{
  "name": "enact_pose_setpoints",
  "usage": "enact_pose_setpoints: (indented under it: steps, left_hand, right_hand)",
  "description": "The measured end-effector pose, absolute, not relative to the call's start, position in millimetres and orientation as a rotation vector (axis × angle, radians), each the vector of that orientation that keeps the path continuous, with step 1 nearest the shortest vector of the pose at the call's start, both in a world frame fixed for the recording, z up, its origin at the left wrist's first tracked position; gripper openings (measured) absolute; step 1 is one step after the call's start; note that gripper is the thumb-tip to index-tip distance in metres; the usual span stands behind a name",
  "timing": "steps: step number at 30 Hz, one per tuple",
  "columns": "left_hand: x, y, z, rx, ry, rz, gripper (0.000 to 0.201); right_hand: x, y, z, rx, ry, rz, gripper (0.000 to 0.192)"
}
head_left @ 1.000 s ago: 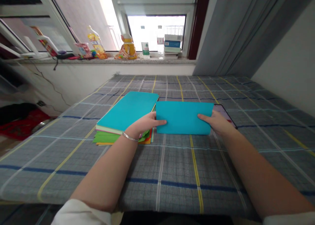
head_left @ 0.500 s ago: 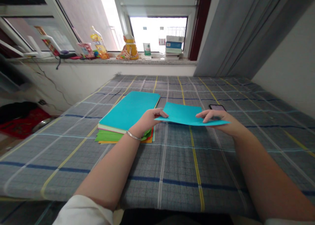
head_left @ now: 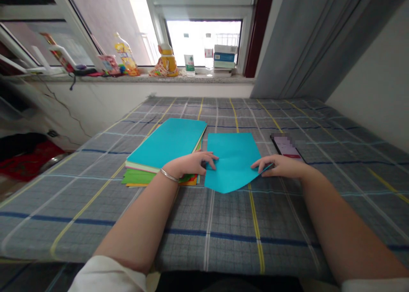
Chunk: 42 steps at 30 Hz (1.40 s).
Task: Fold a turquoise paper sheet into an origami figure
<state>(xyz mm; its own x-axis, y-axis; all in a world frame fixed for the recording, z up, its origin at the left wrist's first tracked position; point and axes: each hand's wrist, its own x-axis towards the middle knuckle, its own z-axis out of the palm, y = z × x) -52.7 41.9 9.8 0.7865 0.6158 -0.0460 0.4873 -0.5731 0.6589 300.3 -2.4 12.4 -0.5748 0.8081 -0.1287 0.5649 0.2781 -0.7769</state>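
Observation:
A sheet of bright blue paper (head_left: pixel 231 149) lies on the checked cloth in front of me, its near right edge curled up. My left hand (head_left: pixel 198 162) holds its left edge, fingertips on top and thumb at the side. A silver bangle (head_left: pixel 169 175) circles that wrist. At the opposite side my right hand (head_left: pixel 273 165) pinches the raised right edge between thumb and fingers. Just left of the sheet is a stack of coloured paper (head_left: pixel 169 140), blue on top with green and orange sheets jutting out below. My left hand and wrist cover its near right corner.
Beyond my right hand a phone (head_left: pixel 287 146) rests on the checked cloth (head_left: pixel 230 236). Along the windowsill (head_left: pixel 128 79) stand a drink bottle (head_left: pixel 127 55), a yellow-capped container (head_left: pixel 168 62), a white and green tube (head_left: pixel 189 64) and stacked boxes (head_left: pixel 224 57). A grey curtain (head_left: pixel 294 40) hangs at right.
The blue sheet has come down from an edge-on tilt above the cloth and now lies mostly flat. Both hands have lowered slightly towards me, and more of the phone shows.

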Motion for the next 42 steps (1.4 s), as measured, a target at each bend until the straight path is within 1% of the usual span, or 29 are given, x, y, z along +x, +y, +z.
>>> enact_pose_setpoints:
  steps: [3, 4, 8, 11, 13, 15, 16, 18, 19, 20, 22, 23, 24, 27, 29, 32, 39, 42]
  left_hand:
    - [-54.6, 41.8, 11.2, 2.219, 0.816, 0.293, 0.015]
    - [-55.1, 41.6, 11.6, 2.187, 0.835, 0.327, 0.012]
    - [-58.3, 39.7, 12.8, 1.993, 0.867, 0.361, 0.019]
    - [-60.2, 38.5, 12.7, 1.858, 0.912, 0.346, 0.018]
    - [-58.0, 38.7, 11.3, 1.838, 1.014, 0.414, 0.024]
    - [-51.4, 39.8, 8.3, 1.883, 1.099, 0.522, 0.03]
    - [-46.5, 40.4, 6.1, 1.919, 1.13, 0.602, 0.03]
    - [-34.8, 41.6, 0.5, 1.916, 1.302, 0.778, 0.025]
    - [-28.9, 41.9, -2.6, 1.899, 1.399, 0.846, 0.018]
    - [-23.2, 42.1, -5.8, 1.888, 1.474, 0.867, 0.016]
    - [-14.1, 42.1, -11.6, 1.933, 1.553, 0.892, 0.034]
    - [-10.8, 42.0, -14.2, 2.006, 1.576, 0.891, 0.039]
    - [-8.3, 41.9, -16.3, 2.095, 1.594, 0.886, 0.039]
    - [-4.2, 42.0, -20.8, 2.338, 1.627, 0.856, 0.03]
    - [-2.8, 42.0, -22.3, 2.433, 1.603, 0.814, 0.029]
    - [-0.7, 41.2, -22.7, 2.477, 1.548, 0.726, 0.031]
    - [2.8, 39.2, -20.9, 2.385, 1.573, 0.654, 0.033]
    - [2.0, 39.7, -21.2, 2.354, 1.565, 0.686, 0.031]
  right_hand:
    - [301.8, -1.6, 11.5, -1.351, -2.21, 1.182, 0.022]
    - [302.6, -1.8, 11.4, -1.388, -2.178, 1.193, 0.024]
    - [305.5, -4.5, 12.6, -1.471, -2.046, 1.277, 0.026]
    - [304.9, -6.0, 12.7, -1.457, -1.927, 1.396, 0.031]
    - [303.0, -4.5, 9.8, -1.532, -1.808, 1.386, 0.033]
    - [300.1, -0.6, 4.0, -1.661, -1.73, 1.227, 0.032]
    - [298.3, 2.0, 0.3, -1.718, -1.732, 1.106, 0.031]
    - [294.2, 7.9, -7.4, -1.806, -1.806, 0.865, 0.028]
    - [291.9, 10.9, -10.9, -1.844, -1.835, 0.708, 0.027]
    - [289.7, 13.7, -14.2, -1.875, -1.859, 0.572, 0.026]
    - [286.1, 18.6, -19.9, -1.934, -1.905, 0.383, 0.026]
    - [284.9, 20.7, -22.6, -1.961, -1.925, 0.311, 0.026]
    - [284.1, 22.5, -25.3, -1.979, -1.938, 0.254, 0.026]
    - [283.9, 26.8, -33.7, -1.979, -1.917, 0.124, 0.023]
    - [284.6, 29.0, -38.2, -1.962, -1.875, 0.089, 0.021]
    - [285.2, 31.3, -40.1, -1.918, -1.838, 0.156, 0.021]
    - [282.1, 31.6, -32.7, -1.848, -1.512, 0.594, 0.029]
    - [278.1, 31.1, -34.2, -1.72, -1.332, 0.789, 0.031]
